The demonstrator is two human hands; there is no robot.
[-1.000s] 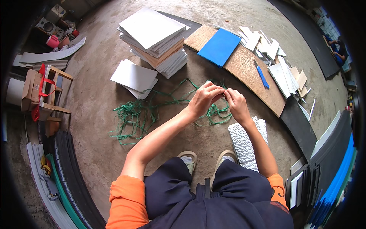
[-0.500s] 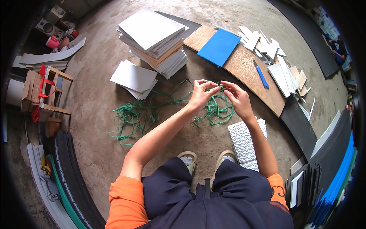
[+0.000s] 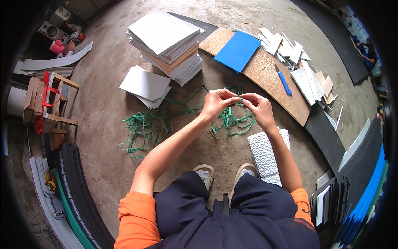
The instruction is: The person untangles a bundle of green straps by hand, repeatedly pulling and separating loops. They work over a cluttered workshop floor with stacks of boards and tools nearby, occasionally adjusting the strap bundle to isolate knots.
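Green plastic twine (image 3: pixel 234 122) hangs between and below my two hands, with a loose tangle under them. My left hand (image 3: pixel 217 103) pinches the twine between thumb and fingertips. Close against it, my right hand (image 3: pixel 258 108) pinches the same twine, and the fingertips of both hands almost meet. A strand runs off to the left into a larger tangle of twine (image 3: pixel 143 128) on the concrete floor. Whether there is a knot at the fingertips is too small to make out.
Ahead stands a tall stack of white sheets (image 3: pixel 163 31), with a lower stack (image 3: pixel 145 85) beside it. A brown board (image 3: pixel 265 76) bears a blue sheet (image 3: pixel 238 50) and a blue-handled cutter (image 3: pixel 285 84). White textured sheets (image 3: pixel 265 153) lie near my right foot. Offcuts (image 3: pixel 309 83) pile up farther right.
Both hands have come slightly down toward me, and their fingertips have drawn closer together on the twine. The things around have stayed in place.
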